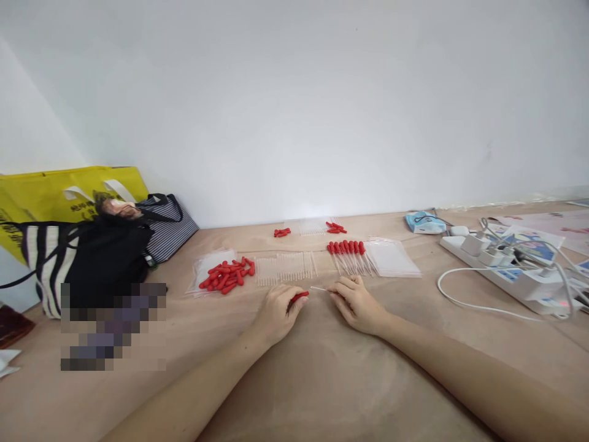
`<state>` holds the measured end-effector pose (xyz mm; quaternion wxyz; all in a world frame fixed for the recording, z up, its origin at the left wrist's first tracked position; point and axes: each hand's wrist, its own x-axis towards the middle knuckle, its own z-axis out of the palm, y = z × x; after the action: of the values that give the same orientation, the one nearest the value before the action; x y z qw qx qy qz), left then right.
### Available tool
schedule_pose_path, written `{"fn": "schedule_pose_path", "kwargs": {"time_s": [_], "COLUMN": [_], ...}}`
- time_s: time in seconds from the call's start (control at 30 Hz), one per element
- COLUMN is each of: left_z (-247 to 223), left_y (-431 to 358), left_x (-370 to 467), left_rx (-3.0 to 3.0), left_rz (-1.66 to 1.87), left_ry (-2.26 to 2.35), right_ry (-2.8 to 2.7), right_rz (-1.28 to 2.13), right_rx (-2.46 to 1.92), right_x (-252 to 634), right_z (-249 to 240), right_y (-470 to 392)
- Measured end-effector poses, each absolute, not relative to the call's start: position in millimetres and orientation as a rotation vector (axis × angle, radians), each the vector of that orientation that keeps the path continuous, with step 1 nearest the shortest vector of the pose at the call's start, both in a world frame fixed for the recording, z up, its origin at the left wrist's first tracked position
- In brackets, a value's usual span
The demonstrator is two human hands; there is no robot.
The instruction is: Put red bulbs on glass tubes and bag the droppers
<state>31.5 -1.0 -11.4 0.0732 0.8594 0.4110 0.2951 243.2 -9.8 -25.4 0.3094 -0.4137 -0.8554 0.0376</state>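
My left hand (278, 312) is closed on a red rubber bulb (300, 296), whose end pokes out between thumb and fingers. Opposite it, my right hand (355, 305) pinches a thin whitish dropper tube (318, 288). The tube's tip points left at the bulb, with a small gap between them. Beyond my left hand lies a heap of loose red bulbs (225, 276) on clear plastic bags (196, 273). A row of bare dropper tubes (285, 268) lies behind both hands. Farther right, several tubes capped with red bulbs (347, 248) lie side by side next to a stack of clear bags (393, 258).
Near the wall are two small groups of red bulbs (282, 232) and more tubes (313, 226). On the right sit a white power strip (506, 276) with cables and a blue face mask (426, 223). Black, striped and yellow bags (124, 178) crowd the left.
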Motion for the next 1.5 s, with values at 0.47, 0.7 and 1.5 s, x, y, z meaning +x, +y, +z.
{"fn": "schedule_pose_path", "kwargs": {"time_s": [0.47,0.7,1.5], "left_z": [-8.6,-4.8,-10.2], "left_y": [0.7,0.9,-6.3], "left_x": [34.1,35.7,34.2], "left_rx": [2.516,2.343,2.775], "left_rz": [0.926,0.852,0.841], "left_ry": [1.147,1.081,0.78], "right_ry": [-2.231,-2.249,-2.387], "right_rz": [0.077,0.074,-0.114], "right_rx": [-1.028,-0.927,-0.842], "right_x": [240.4,237.6,236.9], "right_z": [-25.7,-28.3,-20.4], "right_y": [-10.8,-12.9,-15.9]}}
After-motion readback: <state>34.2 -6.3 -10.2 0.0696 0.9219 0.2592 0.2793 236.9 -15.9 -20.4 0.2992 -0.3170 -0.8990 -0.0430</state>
